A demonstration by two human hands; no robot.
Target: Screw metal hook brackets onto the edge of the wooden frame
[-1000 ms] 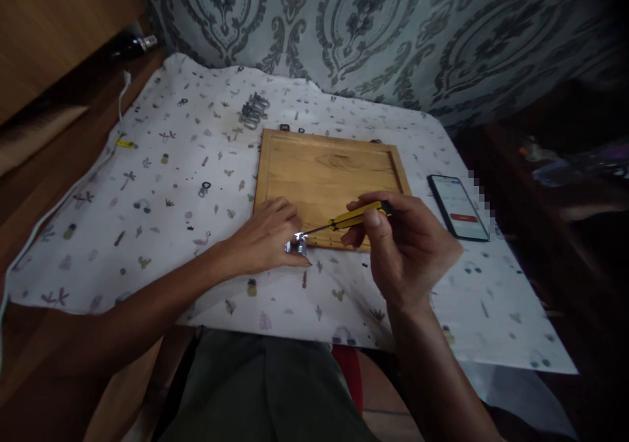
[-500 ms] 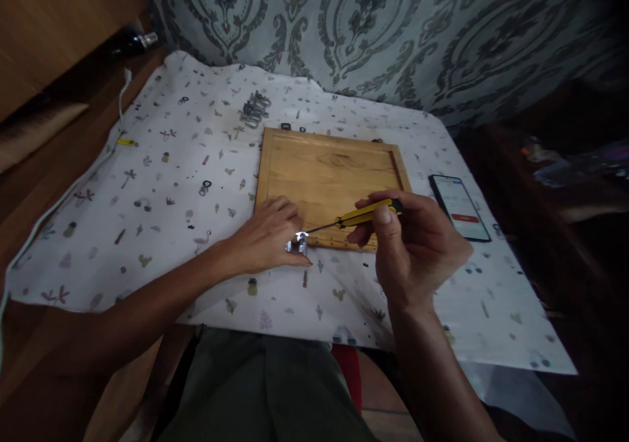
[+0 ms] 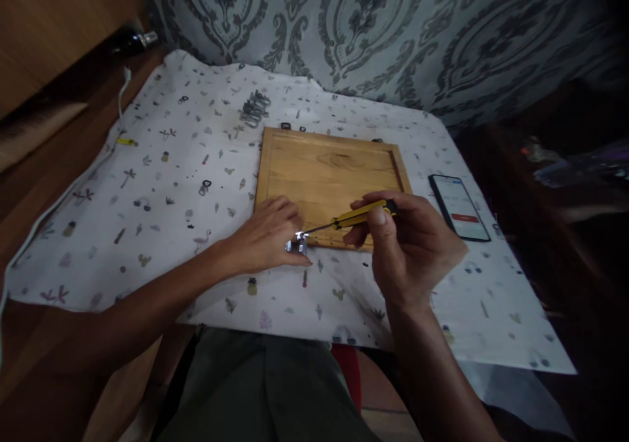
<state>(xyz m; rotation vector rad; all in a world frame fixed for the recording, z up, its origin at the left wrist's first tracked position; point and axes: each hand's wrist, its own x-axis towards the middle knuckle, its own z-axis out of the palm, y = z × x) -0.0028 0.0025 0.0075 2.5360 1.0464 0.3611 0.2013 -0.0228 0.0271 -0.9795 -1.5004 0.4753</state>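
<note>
A shallow wooden panel with a raised rim point(image 3: 324, 167) lies on the patterned white cloth. My left hand point(image 3: 268, 236) rests at its near left corner, thumb and fingers closed around a shiny metal piece point(image 3: 299, 242) on the near edge. In my right hand point(image 3: 407, 245) is a yellow and black screwdriver point(image 3: 361, 215), held between thumb and fingers. Its shaft points left and down, and the tip meets the metal piece beside my left fingers.
Several metal pieces point(image 3: 254, 108) lie in a pile behind the panel. A phone point(image 3: 460, 207) with a lit screen lies to the right. A white cable point(image 3: 63, 193) runs along the left table edge, and a patterned wall covering point(image 3: 371, 23) rises behind.
My right hand has shifted slightly left with the screwdriver. My left hand, the metal piece and the panel have stayed in place.
</note>
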